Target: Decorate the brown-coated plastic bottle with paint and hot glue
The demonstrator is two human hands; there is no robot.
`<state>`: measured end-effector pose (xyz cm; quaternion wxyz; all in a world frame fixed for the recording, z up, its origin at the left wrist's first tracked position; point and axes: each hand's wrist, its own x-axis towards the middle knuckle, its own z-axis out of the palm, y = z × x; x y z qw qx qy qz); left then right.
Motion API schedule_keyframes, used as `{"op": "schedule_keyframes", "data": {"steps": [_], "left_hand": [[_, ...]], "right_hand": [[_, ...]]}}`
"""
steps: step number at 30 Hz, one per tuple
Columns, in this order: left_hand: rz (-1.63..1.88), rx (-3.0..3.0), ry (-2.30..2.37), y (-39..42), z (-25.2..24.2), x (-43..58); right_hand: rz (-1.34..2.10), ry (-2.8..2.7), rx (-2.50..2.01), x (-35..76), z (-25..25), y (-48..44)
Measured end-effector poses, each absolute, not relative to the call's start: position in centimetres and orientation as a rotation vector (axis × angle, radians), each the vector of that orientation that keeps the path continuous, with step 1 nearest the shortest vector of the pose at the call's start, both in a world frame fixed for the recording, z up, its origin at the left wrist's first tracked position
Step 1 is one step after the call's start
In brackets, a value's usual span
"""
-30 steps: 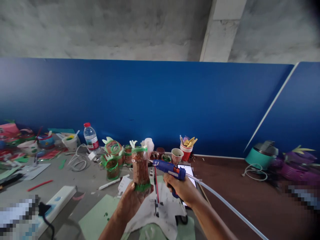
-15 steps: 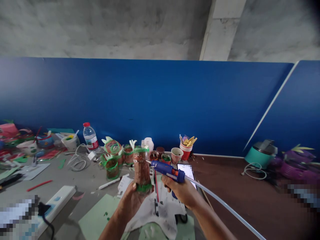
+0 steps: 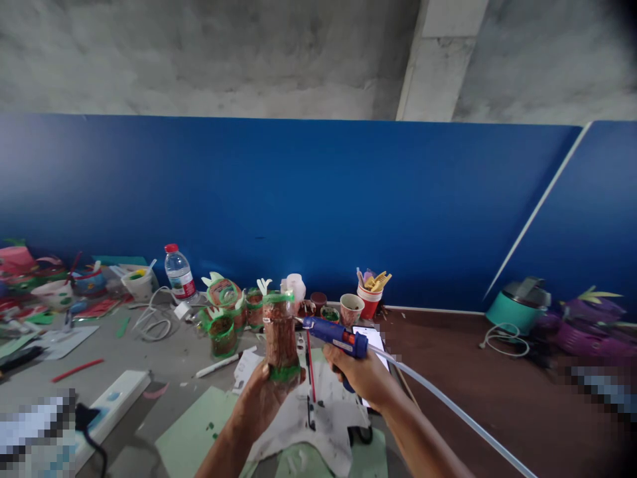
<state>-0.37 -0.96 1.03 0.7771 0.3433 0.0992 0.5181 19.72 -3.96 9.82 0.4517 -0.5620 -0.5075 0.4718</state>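
My left hand (image 3: 263,396) is closed around the lower part of a brown-painted clear plastic bottle (image 3: 280,340) with green bands near its top and bottom. It stands upright in the grip above the table. My right hand (image 3: 365,375) grips a blue hot glue gun (image 3: 332,333), from whose back a long clear glue stick (image 3: 450,406) trails down to the right. The nozzle points left at the bottle's upper right side; whether it touches cannot be made out. Below both hands lie a stained white sheet (image 3: 293,425), a red paintbrush (image 3: 311,368) and green paper (image 3: 196,425).
Behind stand similar painted containers (image 3: 222,335), a paper cup (image 3: 351,309), a red cup of wooden tools (image 3: 371,302) and a water bottle (image 3: 180,275). A phone (image 3: 374,342) lies by my right hand. A power strip (image 3: 117,405) is at left, a teal pot (image 3: 517,309) at right.
The bottle in my left hand has shifted very slightly left. The glue gun has risen a touch, its nozzle still by the bottle's upper side.
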Motion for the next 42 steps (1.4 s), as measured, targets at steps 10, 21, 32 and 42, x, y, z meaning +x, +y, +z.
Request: {"op": "schedule_keyframes", "data": {"steps": [10,21,32,42], "left_hand": [[1.079,0.690,0.176,-1.0,1.6,-0.6],[1.112,0.695,0.211,-1.1,1.6,-0.1],[1.109,0.726,0.224,-1.2,1.7,-0.2],[1.098,0.705,0.182,-1.1,1.6,-0.5]], "right_hand": [[1.206,-1.215,-1.297,19.3,10.6,-4.1],[1.096,-1.401,-1.410,19.9,10.2,-4.9],[1.015,-1.424,-1.480,20.0,9.7,-4.5],[1.149,-1.307,-1.379,19.6,9.8,-4.1]]}}
